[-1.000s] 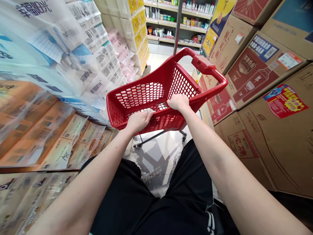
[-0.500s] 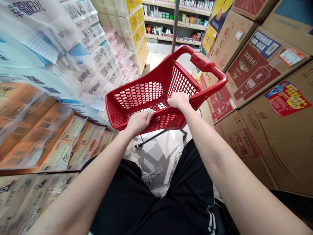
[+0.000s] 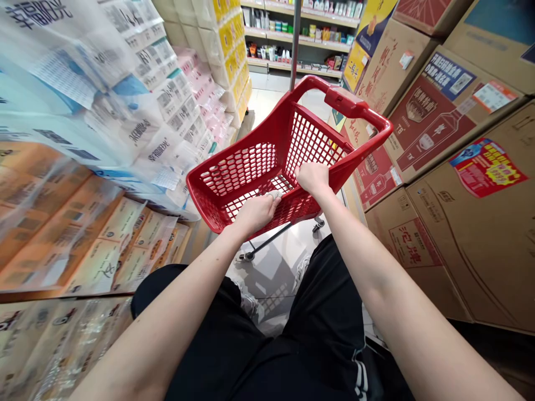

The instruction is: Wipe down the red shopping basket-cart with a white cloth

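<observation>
A red plastic shopping cart (image 3: 238, 170) stands at an angle in front of my knees, its handle toward the upper right. My left hand (image 3: 257, 213) is closed over the near side rim, around the middle of the basket. Between its thumb and finger shows something small and whitish that I cannot make out. Farther right along the same rim, my right hand (image 3: 313, 177) grips the edge in a fist. The basket has perforated walls, and I see nothing lying in its visible part. Grey legs with casters show below it.
Wrapped tissue packs (image 3: 142, 128) are stacked along the left, with orange packs (image 3: 54, 206) lower down. Cardboard cartons (image 3: 472, 223) rise close on the right. A grey pole (image 3: 295, 47) stands behind the cart. Farther back are stocked shelves (image 3: 284, 33). Tiled floor (image 3: 271, 278) lies between my feet.
The cart has turned slightly, its far-left end swinging right and nearer to me. Both hands have moved right with the rim, the left one more, and keep their hold.
</observation>
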{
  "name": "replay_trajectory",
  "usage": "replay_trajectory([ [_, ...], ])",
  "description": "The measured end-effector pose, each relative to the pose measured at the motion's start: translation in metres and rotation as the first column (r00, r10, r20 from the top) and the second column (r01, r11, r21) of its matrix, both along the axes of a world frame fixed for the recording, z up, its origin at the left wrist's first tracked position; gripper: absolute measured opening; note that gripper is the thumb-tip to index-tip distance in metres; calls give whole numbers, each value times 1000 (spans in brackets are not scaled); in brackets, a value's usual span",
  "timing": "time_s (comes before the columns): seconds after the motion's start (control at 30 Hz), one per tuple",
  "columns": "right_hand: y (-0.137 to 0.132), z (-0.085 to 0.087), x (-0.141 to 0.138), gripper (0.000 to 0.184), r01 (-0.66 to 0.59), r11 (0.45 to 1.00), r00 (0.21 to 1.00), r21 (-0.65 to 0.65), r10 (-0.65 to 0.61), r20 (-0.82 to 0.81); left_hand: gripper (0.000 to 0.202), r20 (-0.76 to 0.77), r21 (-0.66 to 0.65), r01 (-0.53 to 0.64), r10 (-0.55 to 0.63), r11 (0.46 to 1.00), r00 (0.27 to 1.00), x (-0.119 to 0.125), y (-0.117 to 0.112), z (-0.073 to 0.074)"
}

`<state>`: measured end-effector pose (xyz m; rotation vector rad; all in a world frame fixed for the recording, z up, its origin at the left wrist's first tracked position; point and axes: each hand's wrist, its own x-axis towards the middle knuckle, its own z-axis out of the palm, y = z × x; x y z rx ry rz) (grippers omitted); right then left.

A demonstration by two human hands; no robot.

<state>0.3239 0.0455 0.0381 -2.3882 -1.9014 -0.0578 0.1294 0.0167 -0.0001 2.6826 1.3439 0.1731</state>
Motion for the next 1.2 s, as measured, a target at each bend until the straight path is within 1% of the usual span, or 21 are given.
replay_trajectory([
  [0.07,-3,-4,-8,45,-26,1000,1000,-11,26,-14,52,11,-28,0,1,1000,1000,2,2,0],
  [0.13,-2,-6,-11,44,-38,998,999,-48,36,-32,54,19,-51,-1,2,999,1000,3,5,-1],
  [0.3,7,-5,-3,46,-51,988,998,-145,44,-51,54,44,-37,17,-15,999,999,3,7,-2],
  [0.43,11,-6,2,40,-27,983,999,-182,18,-51,50,42,-40,21,-19,999,999,-2,5,-3],
  [0.63,12,-6,-1,38,-21,985,998,-170,11,-59,50,29,-44,41,-39,998,999,-22,9,-12],
  [0.8,12,-6,-1,39,-20,989,999,-144,12,-52,49,36,-69,35,-32,997,999,-29,12,-10],
  [0.87,12,-6,-1,40,-23,989,999,-143,16,-47,49,76,-77,36,-30,996,997,-31,12,-9],
  [0.93,12,-7,0,40,-27,990,999,-139,21,-50,49,162,-92,17,-2,996,987,-33,11,-8],
  [1.07,12,-7,-1,38,-26,992,998,-120,20,-55,49,362,-117,-85,122,989,924,-43,9,-10],
  [1.13,12,-7,-2,37,-24,992,998,-122,17,-60,49,402,-106,-120,154,987,902,-46,7,-12],
  [1.2,12,-6,-3,38,-19,992,998,-126,11,-66,49,412,-82,-140,161,987,897,-48,6,-14],
])
